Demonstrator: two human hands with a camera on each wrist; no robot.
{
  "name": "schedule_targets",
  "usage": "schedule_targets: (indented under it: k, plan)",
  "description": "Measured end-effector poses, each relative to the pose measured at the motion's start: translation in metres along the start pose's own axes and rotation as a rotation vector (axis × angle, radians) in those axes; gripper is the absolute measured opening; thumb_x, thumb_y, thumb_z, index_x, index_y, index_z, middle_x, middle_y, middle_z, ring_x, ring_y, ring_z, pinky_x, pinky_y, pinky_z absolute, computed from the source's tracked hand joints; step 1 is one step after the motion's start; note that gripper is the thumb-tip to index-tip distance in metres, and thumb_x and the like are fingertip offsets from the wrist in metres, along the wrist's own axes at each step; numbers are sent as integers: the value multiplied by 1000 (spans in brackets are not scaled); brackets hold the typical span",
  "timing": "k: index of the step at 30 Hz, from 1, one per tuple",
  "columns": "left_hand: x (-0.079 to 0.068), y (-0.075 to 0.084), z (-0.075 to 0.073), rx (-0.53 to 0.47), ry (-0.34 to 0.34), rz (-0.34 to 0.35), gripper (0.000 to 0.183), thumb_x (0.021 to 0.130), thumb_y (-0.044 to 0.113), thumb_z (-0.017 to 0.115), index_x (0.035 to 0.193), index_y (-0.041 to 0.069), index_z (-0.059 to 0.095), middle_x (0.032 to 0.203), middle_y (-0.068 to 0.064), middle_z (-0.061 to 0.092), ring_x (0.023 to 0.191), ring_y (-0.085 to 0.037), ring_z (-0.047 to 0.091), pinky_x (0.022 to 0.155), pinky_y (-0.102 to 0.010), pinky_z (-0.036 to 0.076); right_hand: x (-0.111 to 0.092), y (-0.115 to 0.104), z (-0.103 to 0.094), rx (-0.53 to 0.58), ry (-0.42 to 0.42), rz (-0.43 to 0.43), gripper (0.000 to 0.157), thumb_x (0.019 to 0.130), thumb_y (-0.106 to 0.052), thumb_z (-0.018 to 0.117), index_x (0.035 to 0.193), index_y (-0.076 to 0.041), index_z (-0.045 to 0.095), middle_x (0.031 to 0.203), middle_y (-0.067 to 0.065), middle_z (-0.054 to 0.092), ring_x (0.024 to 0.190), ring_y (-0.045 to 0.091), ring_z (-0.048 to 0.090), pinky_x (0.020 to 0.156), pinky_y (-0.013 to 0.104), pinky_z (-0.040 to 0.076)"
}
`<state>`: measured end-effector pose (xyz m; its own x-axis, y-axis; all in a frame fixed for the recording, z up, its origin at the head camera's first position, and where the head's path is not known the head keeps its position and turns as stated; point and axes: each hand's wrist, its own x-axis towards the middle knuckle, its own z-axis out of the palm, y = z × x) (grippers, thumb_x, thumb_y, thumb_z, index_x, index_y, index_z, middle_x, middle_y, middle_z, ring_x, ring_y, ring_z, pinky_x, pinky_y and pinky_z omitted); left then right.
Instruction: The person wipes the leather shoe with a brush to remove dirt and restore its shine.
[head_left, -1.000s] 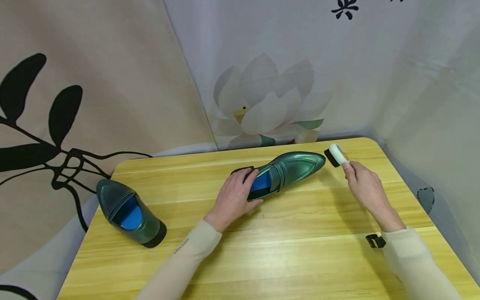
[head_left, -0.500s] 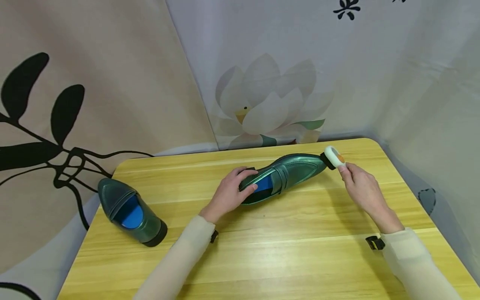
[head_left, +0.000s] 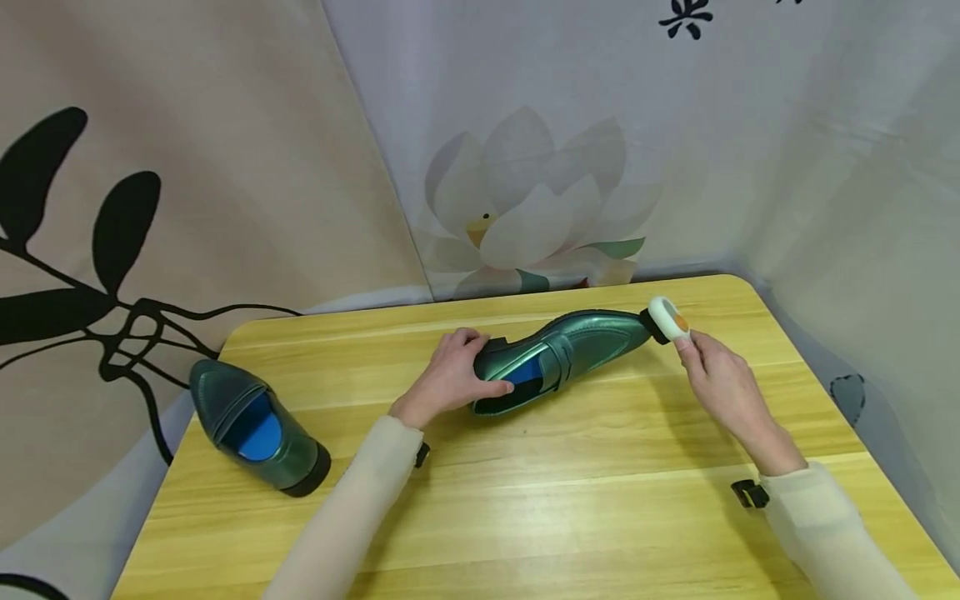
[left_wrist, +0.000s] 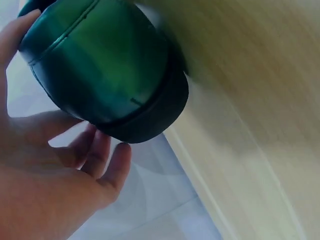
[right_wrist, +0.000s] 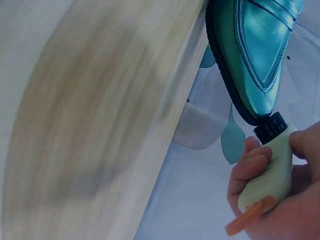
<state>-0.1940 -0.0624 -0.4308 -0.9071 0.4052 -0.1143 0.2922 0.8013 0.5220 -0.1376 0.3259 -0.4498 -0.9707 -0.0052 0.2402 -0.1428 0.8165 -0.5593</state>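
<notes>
One green shoe [head_left: 570,354] is over the far half of the bench [head_left: 585,500], toe toward the far right corner, tilted so its upper faces the near edge; whether its sole touches the wood cannot be told. Left hand [head_left: 448,377]: fingers grasping the heel end, thumb at the opening. Right hand [head_left: 726,383]: fingers pinching a white brush [head_left: 666,317], its black bristles [head_left: 654,327] meeting the toe tip. Second shoe [head_left: 258,421] stands upright by the left edge, heel toward the middle, no hand on it. Step in hand, as judged: brushing the toe. Next move seems to call for a firm heel hold against the push, plus short, light strokes with bristles flat to the leather.
</notes>
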Motion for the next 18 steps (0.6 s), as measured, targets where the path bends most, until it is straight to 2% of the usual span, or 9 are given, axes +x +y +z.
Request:
schedule_targets:
  k: [4, 8, 13, 18]
  plan:
    - [-2, -1, 1, -40, -44, -9, 94, 82, 53, 83, 157, 11, 45, 151, -15, 36, 134, -32, 35, 105, -50, 44, -2, 0, 0, -5, 29, 6, 40, 114, -35, 38, 92, -6, 54, 71, 7, 44, 57, 21, 39, 50, 34, 32]
    - [-2, -1, 6, -82, -69, -23, 100, 81, 53, 83, 161, 14, 36, 156, -18, 34, 132, -33, 43, 106, -52, 46, -4, 1, 0, 0, 64, 32, 42, 113, -36, 38, 97, -2, 57, 73, 8, 45, 58, 22, 40, 50, 35, 33]
    - [-2, 2, 15, -28, -69, -18, 112, 77, 55, 85, 163, 8, 30, 153, -22, 39, 133, -35, 45, 109, -51, 44, -5, 1, -1, 12, 108, 55, 45, 113, -37, 38, 108, 2, 60, 76, 10, 48, 61, 24, 42, 52, 36, 34]
    - [-3, 2, 24, -54, -35, -8, 103, 75, 52, 84, 151, -3, 41, 139, -20, 43, 113, -30, 50, 97, -44, 50, -4, 0, -2, 24, 135, 45, 43, 113, -36, 39, 106, 1, 59, 74, 9, 48, 58, 23, 41, 51, 36, 33]
